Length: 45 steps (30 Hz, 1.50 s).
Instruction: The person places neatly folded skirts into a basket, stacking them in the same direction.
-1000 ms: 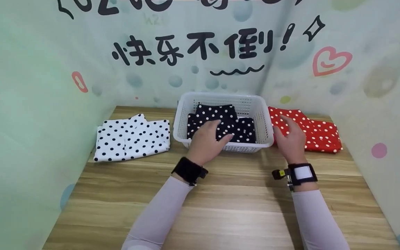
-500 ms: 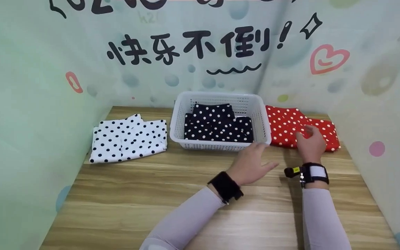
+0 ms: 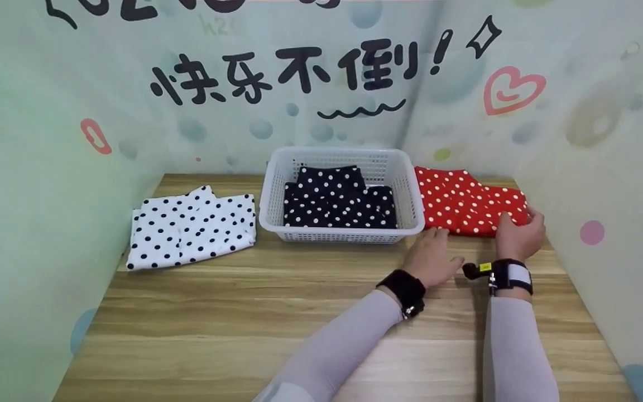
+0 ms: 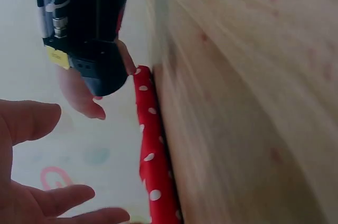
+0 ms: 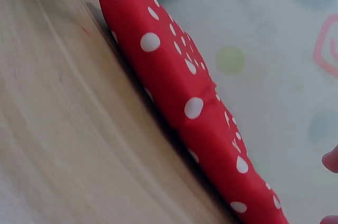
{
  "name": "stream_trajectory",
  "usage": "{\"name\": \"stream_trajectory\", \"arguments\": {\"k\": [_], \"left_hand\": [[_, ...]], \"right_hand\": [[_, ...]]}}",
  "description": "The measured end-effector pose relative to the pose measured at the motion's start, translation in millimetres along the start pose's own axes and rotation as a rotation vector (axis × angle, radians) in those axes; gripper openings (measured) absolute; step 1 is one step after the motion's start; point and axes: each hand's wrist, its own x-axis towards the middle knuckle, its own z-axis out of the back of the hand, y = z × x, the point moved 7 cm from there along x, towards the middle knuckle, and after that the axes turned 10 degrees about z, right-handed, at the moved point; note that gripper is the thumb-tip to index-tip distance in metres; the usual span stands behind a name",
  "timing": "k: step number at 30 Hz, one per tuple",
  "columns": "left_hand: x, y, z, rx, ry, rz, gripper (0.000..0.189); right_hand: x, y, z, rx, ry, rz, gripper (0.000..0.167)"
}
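A folded red garment with white dots [image 3: 455,201] lies on the table right of the basket. My right hand [image 3: 519,237] is at its right end, thumb over the front corner and fingers beside the edge. In the left wrist view, the thumb and fingers of that hand stand apart. My left hand [image 3: 432,257] is at the garment's front left edge, fingers stretched towards it and thumb held away. The right wrist view has the garment's thick front edge [image 5: 190,108] lying along the wood.
A white plastic basket [image 3: 344,231] stands at the back, holding a folded black garment with white dots [image 3: 338,204]. Left of it lies a folded white garment with black dots [image 3: 193,229]. A printed curtain [image 3: 321,67] closes off the back and sides of the wooden table [image 3: 215,329].
My left hand has come out from over the basket and moved right to the red garment's front edge. My right hand has moved from the garment's left side to its right end.
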Motion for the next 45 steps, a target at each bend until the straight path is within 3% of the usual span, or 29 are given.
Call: {"name": "stream_trajectory", "arguments": {"k": [4, 9, 15, 21, 27, 31, 36, 40, 45], "left_hand": [[9.8, 2.8, -4.4, -0.008, -0.026, 0.111, 0.059], [20.2, 11.8, -1.4, -0.175, -0.01, 0.21, 0.076], [33.6, 28.0, -3.4, -0.368, 0.029, 0.223, 0.077], [37.3, 32.6, -3.8, -0.357, -0.004, 0.201, 0.068], [28.3, 35.0, -2.4, -0.391, -0.037, 0.215, 0.06], [23.3, 40.4, -5.3, -0.399, -0.027, 0.242, 0.049], [14.6, 40.2, -5.7, -0.367, -0.05, 0.209, 0.035], [8.4, 47.1, -4.6, -0.339, -0.045, 0.229, 0.022], [1.4, 52.1, -8.8, -0.417, 0.014, 0.239, 0.013]], "right_hand": [[4.0, -3.8, 1.8, -0.037, -0.006, 0.005, 0.064], [7.5, -9.3, 0.9, -0.092, 0.036, -0.019, 0.067], [11.2, -18.2, 3.8, -0.044, 0.071, -0.093, 0.071], [15.0, -26.4, 11.3, -0.06, 0.109, -0.134, 0.072], [15.8, -40.0, 19.5, -0.004, 0.075, -0.197, 0.064], [18.0, -44.8, 24.0, -0.14, 0.13, -0.109, 0.064], [14.5, -52.4, 41.3, -0.33, 0.248, 0.037, 0.064], [2.9, -60.0, 61.7, -0.358, 0.339, 0.081, 0.065], [-15.5, -69.0, 84.7, -0.35, 0.463, 0.073, 0.059]]}}
